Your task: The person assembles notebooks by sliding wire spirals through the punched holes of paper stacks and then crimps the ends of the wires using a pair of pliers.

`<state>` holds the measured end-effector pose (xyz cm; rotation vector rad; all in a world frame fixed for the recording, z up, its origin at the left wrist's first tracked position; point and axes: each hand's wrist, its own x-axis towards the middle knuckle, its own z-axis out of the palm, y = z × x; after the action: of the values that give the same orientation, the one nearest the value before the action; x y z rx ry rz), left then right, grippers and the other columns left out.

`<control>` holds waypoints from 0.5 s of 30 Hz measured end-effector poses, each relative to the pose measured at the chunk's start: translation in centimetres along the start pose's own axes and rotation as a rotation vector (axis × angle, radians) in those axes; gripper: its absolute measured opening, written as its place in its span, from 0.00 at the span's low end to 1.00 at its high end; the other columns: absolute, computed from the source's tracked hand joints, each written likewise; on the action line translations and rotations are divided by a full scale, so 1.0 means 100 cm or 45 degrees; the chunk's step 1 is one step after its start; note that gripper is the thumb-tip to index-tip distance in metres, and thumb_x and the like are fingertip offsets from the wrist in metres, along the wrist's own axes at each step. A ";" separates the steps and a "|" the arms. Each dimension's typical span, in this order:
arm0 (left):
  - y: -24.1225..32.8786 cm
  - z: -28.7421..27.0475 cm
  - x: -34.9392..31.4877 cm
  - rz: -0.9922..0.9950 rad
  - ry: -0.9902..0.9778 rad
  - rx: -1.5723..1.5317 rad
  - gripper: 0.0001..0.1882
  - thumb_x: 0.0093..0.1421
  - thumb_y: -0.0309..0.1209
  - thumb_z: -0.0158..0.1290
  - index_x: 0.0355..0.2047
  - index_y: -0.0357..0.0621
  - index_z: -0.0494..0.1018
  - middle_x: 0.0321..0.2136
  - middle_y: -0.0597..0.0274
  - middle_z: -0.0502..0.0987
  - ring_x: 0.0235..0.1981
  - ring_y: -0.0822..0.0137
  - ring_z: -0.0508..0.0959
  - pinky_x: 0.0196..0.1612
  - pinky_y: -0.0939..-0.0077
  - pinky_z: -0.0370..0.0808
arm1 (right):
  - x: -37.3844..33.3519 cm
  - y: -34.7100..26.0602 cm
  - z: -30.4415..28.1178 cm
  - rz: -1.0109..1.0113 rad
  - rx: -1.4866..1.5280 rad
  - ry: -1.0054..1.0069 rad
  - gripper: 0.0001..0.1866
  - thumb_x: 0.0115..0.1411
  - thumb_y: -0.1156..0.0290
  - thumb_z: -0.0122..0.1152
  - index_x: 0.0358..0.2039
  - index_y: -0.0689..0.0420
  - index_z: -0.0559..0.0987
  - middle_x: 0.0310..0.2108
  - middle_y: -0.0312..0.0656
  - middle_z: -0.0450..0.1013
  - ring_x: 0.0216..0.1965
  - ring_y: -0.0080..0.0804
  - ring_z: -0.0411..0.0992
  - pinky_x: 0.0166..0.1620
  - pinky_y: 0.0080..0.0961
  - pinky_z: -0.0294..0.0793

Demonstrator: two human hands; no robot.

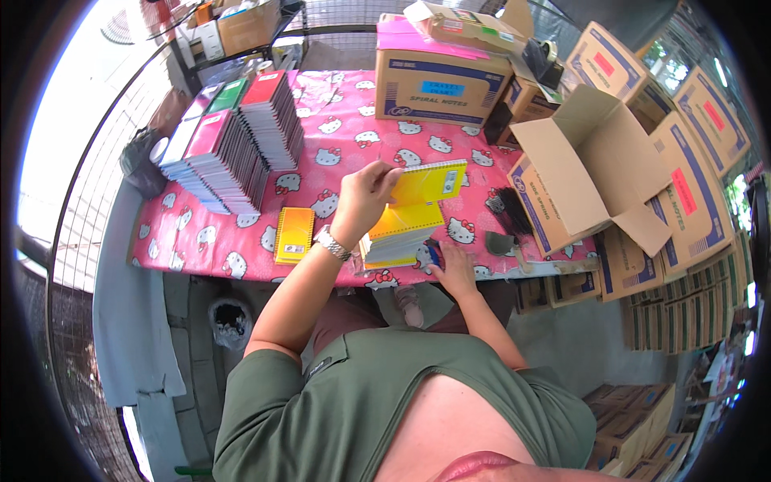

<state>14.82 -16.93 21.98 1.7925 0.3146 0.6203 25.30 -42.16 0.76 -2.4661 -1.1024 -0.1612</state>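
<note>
My left hand (370, 191) pinches the left end of a yellow spiral notebook (438, 183), lifted and tilted above a stack of yellow notebooks (401, 239) near the table's front edge. Just right of the stack, my right hand (457, 270) is closed around a small blue object (434, 255), whose kind I cannot make out. To the left of the stack, one orange-yellow spiral notebook (295, 234) lies flat on the pink patterned tablecloth (329, 173).
Tall stacks of red, green and pale spiral notebooks (229, 157) stand at the table's left. A closed carton (438, 88) sits at the back; an open carton (590, 157) is on the right, with more boxes beyond. A black brush-like thing (511, 210) lies before it.
</note>
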 end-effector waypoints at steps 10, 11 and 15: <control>-0.014 0.001 -0.008 0.075 -0.033 0.015 0.09 0.63 0.24 0.57 0.41 0.30 0.76 0.27 0.62 0.80 0.29 0.78 0.80 0.32 0.81 0.80 | 0.040 -0.070 -0.111 0.028 1.197 0.716 0.30 0.52 0.66 0.69 0.54 0.65 0.75 0.44 0.43 0.72 0.44 0.33 0.71 0.50 0.29 0.72; -0.010 0.003 -0.009 0.066 -0.024 0.022 0.09 0.63 0.23 0.57 0.41 0.30 0.76 0.27 0.62 0.81 0.29 0.77 0.80 0.33 0.81 0.80 | 0.043 -0.097 -0.140 -0.198 1.015 0.680 0.30 0.51 0.67 0.69 0.54 0.66 0.75 0.46 0.45 0.72 0.45 0.35 0.72 0.51 0.31 0.72; -0.017 0.012 -0.015 0.181 0.076 -0.043 0.08 0.60 0.22 0.57 0.39 0.32 0.77 0.27 0.57 0.82 0.27 0.73 0.82 0.31 0.79 0.80 | 0.055 -0.149 -0.171 -0.447 0.571 0.379 0.30 0.49 0.68 0.69 0.53 0.66 0.75 0.50 0.49 0.72 0.50 0.44 0.71 0.55 0.37 0.72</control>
<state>14.45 -18.15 19.79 1.7772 0.2169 0.7760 19.25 -36.93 22.72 -1.7793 -1.2668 -0.3335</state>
